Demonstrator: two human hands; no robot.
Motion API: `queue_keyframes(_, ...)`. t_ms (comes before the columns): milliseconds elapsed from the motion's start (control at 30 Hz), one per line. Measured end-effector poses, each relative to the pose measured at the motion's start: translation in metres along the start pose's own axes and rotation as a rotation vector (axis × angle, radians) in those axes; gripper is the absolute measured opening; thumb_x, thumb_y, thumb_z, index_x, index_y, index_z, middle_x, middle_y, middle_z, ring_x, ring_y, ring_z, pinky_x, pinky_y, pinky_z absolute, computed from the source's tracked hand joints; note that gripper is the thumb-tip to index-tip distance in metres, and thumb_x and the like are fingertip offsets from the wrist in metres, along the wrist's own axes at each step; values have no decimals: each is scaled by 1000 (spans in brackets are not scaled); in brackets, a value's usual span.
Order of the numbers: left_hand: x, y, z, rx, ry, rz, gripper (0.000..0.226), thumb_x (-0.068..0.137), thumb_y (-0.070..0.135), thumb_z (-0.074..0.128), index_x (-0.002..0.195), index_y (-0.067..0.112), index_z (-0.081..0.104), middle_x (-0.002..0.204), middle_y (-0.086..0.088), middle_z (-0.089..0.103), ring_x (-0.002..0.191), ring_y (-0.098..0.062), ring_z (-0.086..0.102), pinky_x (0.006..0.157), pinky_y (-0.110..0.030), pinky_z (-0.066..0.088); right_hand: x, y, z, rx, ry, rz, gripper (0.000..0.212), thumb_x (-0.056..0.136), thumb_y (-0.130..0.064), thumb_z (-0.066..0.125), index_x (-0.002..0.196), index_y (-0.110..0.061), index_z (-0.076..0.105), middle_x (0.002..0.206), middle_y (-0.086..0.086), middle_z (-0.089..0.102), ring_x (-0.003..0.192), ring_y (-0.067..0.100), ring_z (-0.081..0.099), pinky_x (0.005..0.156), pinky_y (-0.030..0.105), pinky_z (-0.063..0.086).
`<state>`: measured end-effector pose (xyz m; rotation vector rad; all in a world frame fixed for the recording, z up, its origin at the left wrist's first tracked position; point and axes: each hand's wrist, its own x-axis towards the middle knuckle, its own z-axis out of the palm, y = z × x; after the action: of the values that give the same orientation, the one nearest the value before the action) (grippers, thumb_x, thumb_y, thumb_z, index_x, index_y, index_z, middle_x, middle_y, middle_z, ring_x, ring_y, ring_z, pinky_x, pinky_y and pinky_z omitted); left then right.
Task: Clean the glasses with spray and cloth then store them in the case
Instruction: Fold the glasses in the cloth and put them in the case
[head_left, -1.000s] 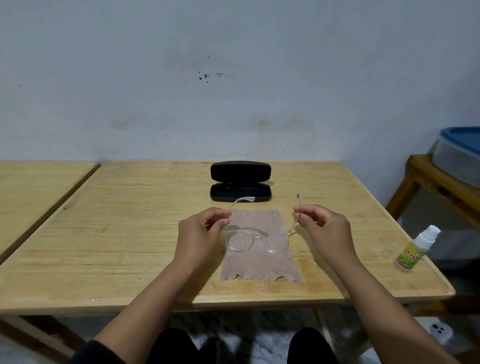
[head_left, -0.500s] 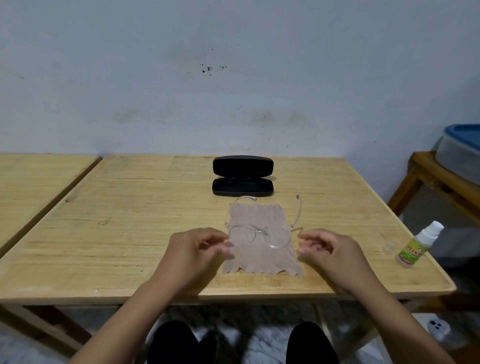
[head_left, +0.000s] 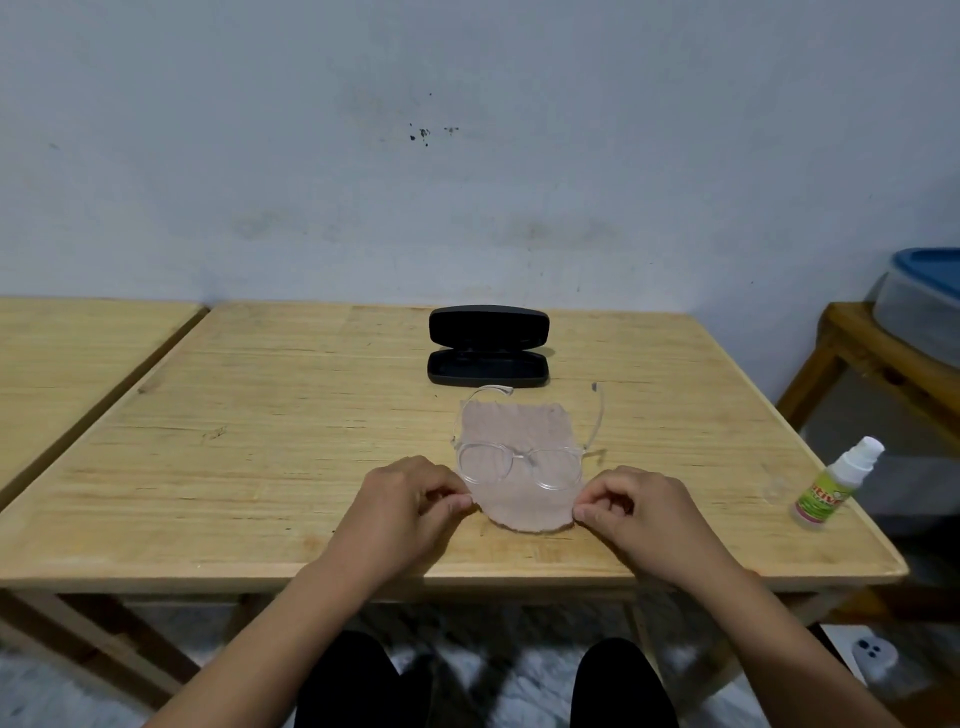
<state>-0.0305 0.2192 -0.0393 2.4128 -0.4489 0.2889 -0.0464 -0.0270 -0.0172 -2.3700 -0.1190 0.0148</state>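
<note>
Clear-framed glasses (head_left: 519, 462) lie with arms unfolded on a beige cloth (head_left: 519, 426) in the middle of the wooden table (head_left: 260, 441). My left hand (head_left: 410, 504) pinches the cloth's near left corner and my right hand (head_left: 639, 512) pinches its near right corner, and the near edge is lifted and curled. An open black case (head_left: 488, 345) sits just behind the cloth. A small spray bottle (head_left: 836, 483) with a white cap and green label stands near the table's right edge.
A second wooden table (head_left: 62, 353) adjoins on the left. A wooden stand (head_left: 883, 358) at the right carries a grey tub with a blue lid (head_left: 930, 296). A bare wall runs behind the table.
Both hands let go of the glasses, which now rest on the cloth. The hands moved toward me and took hold of the cloth's near corners, lifting its edge.
</note>
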Motion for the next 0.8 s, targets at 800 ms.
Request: queue_keyframes(800,24,4,26,109,224,-100,17,82,37,63,86,22,70,80,5,64,73,-10,56,65,-21,43,19,-5,27,163,306,143,15,86,-20,63,96,-24,72,76,-15,66,69,-7,58,60,-4,37)
